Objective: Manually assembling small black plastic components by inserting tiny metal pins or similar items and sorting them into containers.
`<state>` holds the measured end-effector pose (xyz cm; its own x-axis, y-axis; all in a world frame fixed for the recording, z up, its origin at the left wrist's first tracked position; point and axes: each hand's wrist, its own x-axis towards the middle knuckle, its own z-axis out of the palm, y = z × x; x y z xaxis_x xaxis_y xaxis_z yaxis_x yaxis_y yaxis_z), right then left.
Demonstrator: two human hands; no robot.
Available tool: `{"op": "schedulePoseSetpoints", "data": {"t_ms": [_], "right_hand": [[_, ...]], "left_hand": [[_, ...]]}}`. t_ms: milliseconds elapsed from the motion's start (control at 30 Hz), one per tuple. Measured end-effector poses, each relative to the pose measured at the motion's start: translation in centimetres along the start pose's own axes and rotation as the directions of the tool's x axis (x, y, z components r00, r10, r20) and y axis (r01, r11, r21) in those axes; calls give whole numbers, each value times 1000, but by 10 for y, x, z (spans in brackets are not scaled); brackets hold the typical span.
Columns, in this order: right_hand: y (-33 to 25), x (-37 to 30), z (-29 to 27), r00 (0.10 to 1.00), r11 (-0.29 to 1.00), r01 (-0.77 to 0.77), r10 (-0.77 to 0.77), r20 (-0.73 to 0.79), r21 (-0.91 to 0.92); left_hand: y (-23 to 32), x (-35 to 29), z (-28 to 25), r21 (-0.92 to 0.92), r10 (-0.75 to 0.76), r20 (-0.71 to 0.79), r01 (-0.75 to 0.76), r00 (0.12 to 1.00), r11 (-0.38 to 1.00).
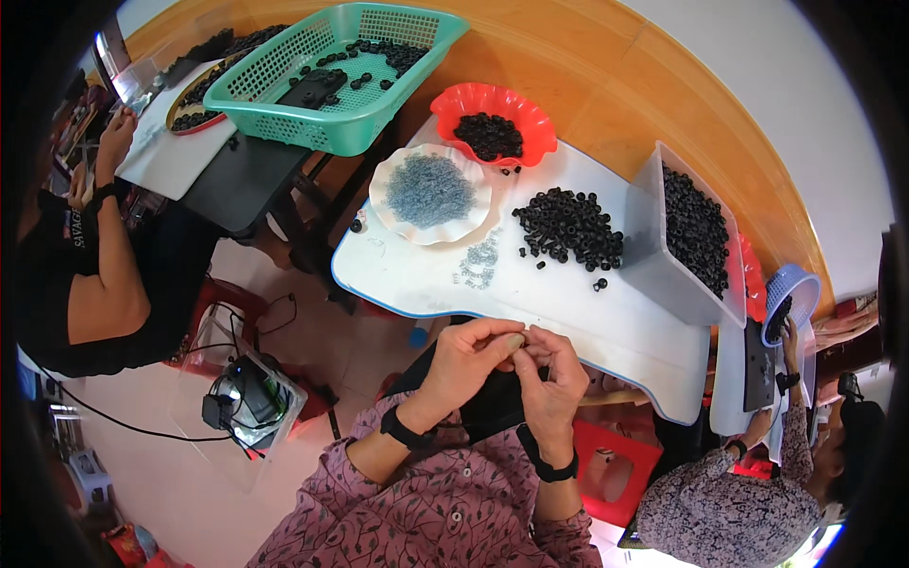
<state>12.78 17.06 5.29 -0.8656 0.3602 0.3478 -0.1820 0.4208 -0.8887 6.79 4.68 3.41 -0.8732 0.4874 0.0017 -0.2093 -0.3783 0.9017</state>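
left hand (469, 367), right hand (552, 386) | fingers curled, fingertips together | whether grasping anything: cannot tell

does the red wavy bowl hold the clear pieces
No, the red wavy bowl holds small black parts, while clear pieces lie in the white wavy bowl and on the tabletop.
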Motion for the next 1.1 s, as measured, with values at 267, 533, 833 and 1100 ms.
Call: {"op": "schedulePoseSetpoints", "data": {"t_ms": [267, 533, 833, 1100], "right_hand": [[-31, 2, -6, 999, 964, -38, 43, -14, 265], [-36, -3, 1, 981, 930, -191, 192, 27, 316], [-8, 10, 25, 943, 903, -314, 260, 207, 293], [24, 46, 60, 994, 983, 13, 7, 108, -182]], "left_hand": [[18, -6, -2, -540, -109, 162, 180, 981, 822], [17, -19, -9, -377, -130, 121, 167, 984, 911], [5, -16, -40, -297, -164, 22, 163, 986, 941], [-3, -10, -71, -458, -260, -147, 167, 955, 873]]}}
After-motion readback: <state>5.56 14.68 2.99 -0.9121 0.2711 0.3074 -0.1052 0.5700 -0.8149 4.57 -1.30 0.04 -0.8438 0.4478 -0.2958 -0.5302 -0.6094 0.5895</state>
